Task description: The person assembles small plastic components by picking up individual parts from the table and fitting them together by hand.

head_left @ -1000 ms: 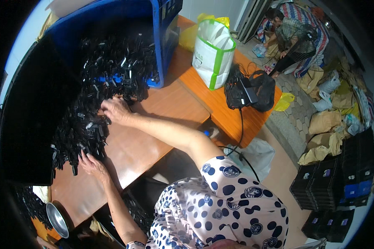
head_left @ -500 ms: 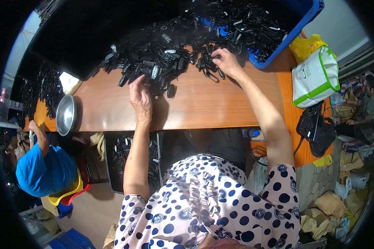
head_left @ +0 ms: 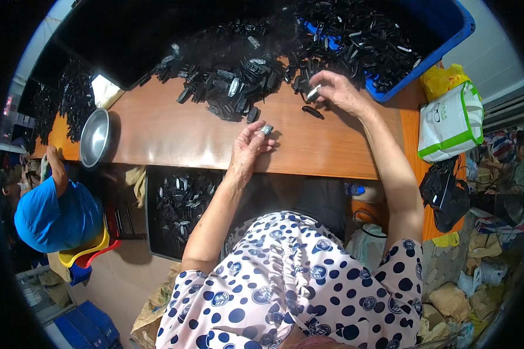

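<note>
My left hand (head_left: 247, 146) is above the near part of the wooden table (head_left: 180, 142), its fingers closed on a small oblong piece (head_left: 266, 130) with a shiny silver face. Higher and to the right, my right hand (head_left: 342, 95) pinches another small oblong piece (head_left: 314, 92), dark with a pale, shiny side. Below those fingertips a single black oblong piece (head_left: 312, 112) lies on the wood. Beyond my left hand spreads a loose heap of similar black pieces (head_left: 239, 87), a few of them silvery. Their exact kind cannot be made out.
A blue bin (head_left: 413, 75) of black pieces stands at the far right, beside a white-and-green bag (head_left: 451, 122). A metal bowl (head_left: 95, 138) sits at the table's left. Below the edge is a dark crate (head_left: 183, 209) of pieces. A person in blue (head_left: 58, 215) is at left.
My left hand has moved right and nearer, away from the heap, and now shows a silvery piece. My right hand has lifted a piece from the small cluster. The view has shifted slightly.
</note>
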